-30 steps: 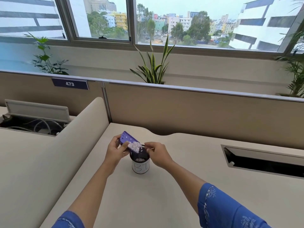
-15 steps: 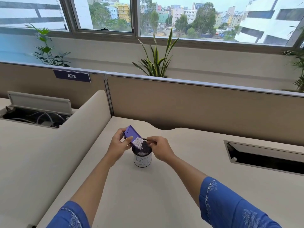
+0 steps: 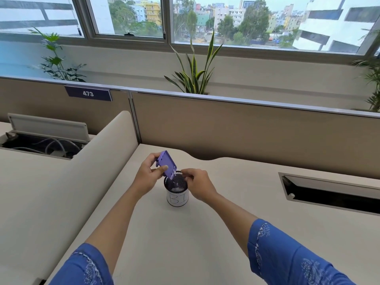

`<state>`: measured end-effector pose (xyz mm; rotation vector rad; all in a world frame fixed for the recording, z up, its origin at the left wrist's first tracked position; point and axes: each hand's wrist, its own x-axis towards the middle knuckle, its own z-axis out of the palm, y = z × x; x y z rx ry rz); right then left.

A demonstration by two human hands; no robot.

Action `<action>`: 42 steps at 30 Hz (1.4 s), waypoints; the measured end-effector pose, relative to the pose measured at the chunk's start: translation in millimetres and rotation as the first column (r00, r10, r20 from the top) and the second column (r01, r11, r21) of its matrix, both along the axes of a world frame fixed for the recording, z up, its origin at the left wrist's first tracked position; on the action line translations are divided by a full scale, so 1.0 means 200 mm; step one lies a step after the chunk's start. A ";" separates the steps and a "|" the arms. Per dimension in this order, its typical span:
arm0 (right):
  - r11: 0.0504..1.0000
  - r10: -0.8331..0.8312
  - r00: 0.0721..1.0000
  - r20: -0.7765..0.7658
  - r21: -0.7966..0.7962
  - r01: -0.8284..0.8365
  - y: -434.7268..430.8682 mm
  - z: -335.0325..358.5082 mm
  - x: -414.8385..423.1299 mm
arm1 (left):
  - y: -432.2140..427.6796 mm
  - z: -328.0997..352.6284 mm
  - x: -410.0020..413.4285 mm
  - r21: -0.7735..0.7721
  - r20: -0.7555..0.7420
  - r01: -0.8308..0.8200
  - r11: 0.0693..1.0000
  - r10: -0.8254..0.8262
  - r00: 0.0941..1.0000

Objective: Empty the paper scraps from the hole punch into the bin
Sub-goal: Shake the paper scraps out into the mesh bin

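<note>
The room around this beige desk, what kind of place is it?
Most likely an open-plan office: a brown partition panel with a dark numbered "473" plate, an open cable tray in the neighbouring desk, and a wide window onto city buildings.

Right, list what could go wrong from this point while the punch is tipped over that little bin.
1. The bin is narrow, and the purple hole punch is tilted with only its lower end over the rim, so scraps may land on the desk.
2. The right hand pinches at the rim; a nudge might tip the bin.
3. The left hand grips the punch by its edges, so shaking could make it slip.
</note>
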<state>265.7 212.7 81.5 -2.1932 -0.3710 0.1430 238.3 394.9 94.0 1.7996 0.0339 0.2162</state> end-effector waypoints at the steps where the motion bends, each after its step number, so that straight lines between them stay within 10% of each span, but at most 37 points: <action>1: 1.000 0.007 1.000 -0.006 -0.001 -0.007 0.00 0.00 0.00 | 0.00 0.00 0.00 0.012 0.003 0.001 1.000 -0.001 1.000; 33: 0.970 -0.121 0.930 -0.346 0.160 0.186 0.03 0.03 0.02 | -0.06 0.03 -0.02 0.311 0.038 0.175 0.934 -0.197 0.980; 42: 0.910 -0.084 0.831 -0.550 0.298 0.289 0.05 0.05 0.03 | -0.11 0.02 -0.03 0.654 -0.008 0.261 0.710 -0.339 0.941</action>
